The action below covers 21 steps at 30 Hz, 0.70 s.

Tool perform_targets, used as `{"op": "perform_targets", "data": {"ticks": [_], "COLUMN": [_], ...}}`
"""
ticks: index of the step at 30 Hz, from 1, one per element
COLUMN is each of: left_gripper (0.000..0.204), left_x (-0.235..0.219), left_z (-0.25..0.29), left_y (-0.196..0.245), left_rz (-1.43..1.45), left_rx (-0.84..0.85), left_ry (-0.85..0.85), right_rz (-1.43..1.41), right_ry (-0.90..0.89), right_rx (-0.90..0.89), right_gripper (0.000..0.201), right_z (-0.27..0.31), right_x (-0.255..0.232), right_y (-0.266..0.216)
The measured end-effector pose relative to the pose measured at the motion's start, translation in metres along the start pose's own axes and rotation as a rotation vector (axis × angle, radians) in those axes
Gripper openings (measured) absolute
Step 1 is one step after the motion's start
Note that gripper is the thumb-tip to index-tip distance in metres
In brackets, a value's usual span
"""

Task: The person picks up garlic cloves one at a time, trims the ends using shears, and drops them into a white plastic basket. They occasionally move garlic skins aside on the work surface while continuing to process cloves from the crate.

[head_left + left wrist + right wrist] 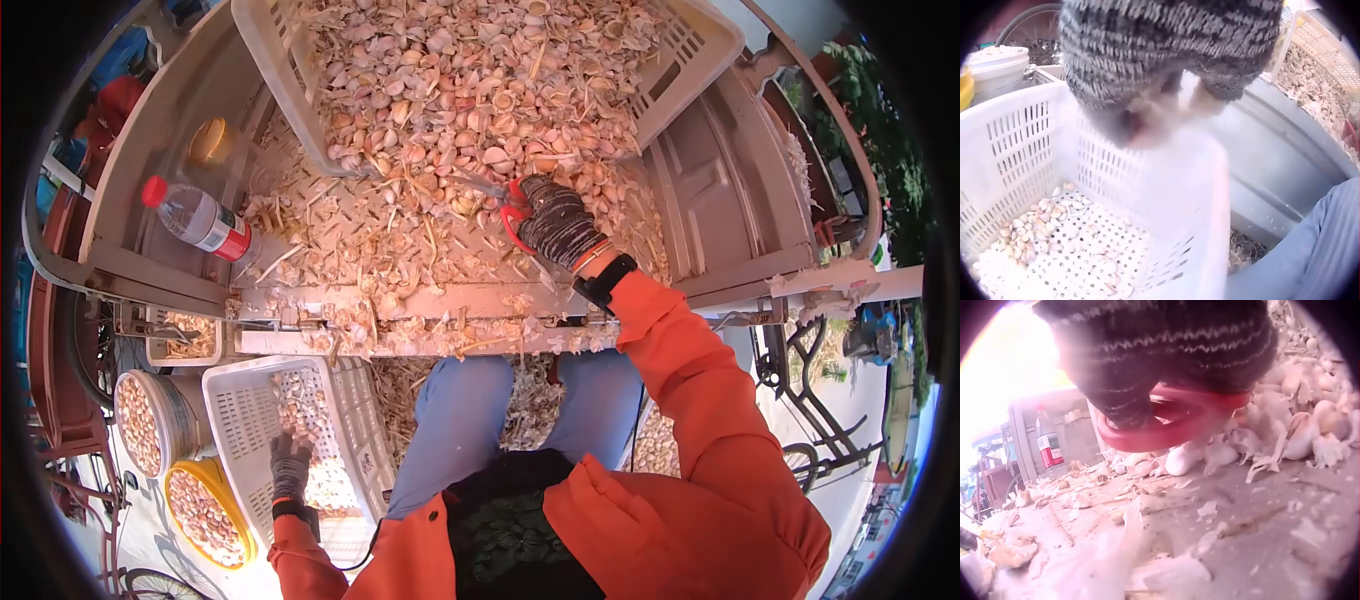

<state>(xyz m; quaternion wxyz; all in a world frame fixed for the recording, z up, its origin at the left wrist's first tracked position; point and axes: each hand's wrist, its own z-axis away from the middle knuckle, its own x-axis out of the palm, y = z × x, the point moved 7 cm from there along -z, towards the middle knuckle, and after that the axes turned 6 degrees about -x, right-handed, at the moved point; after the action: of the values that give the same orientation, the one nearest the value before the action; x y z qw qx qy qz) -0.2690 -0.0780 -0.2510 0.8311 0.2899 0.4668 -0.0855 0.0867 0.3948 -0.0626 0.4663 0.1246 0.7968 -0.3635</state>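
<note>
Near the centre of the head view, the right hand, in a dark knitted glove, is curling its fingers through the red handles of a pair of scissors; the right wrist view is showing those red loops wrapped by gloved fingers. The blades are pointing up and to the left, into the garlic heap spilling from the tilted white crate at the top of the frame, so the scissors' long axis is running diagonally away from the wrist, and the garlic is lying just beyond the tips. This hand is far nearer the heap than the other. At lower left, the left hand is hanging over the lower white crate, fingers pointing down with the bare tips poking from the glove; whether they are pinching anything I cannot tell. Cloves are lying on that crate's floor, below the fingertips. A plastic bottle with a red cap and red label is lying at left; its writing is too small to read.
</note>
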Motion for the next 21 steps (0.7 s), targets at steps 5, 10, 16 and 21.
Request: {"op": "perform_targets", "data": {"ticks": [5,10,16,21], "left_gripper": [0.034,0.027,0.033,0.029], "left_x": [-0.059,-0.032,0.054,0.069], "left_z": [0.038,0.065,0.089,0.13], "left_y": [0.124,0.34,0.454,0.449], "left_rz": [-0.101,0.85,0.976,1.509], "left_rx": [0.345,0.602,0.43,0.2], "left_ry": [0.515,-0.189,-0.912,-1.178], "right_rz": [0.137,-0.23,-0.279,-0.34], "right_ry": [-0.024,0.041,0.169,0.205], "right_rx": [0.046,0.157,-0.116,-0.006], "right_gripper": [0.038,0.036,0.036,0.042], "right_z": [0.008,0.024,0.087,0.135], "right_x": [0.012,-0.017,-0.07,-0.098], "right_y": [-0.004,-0.035,-0.072,-0.072]}}
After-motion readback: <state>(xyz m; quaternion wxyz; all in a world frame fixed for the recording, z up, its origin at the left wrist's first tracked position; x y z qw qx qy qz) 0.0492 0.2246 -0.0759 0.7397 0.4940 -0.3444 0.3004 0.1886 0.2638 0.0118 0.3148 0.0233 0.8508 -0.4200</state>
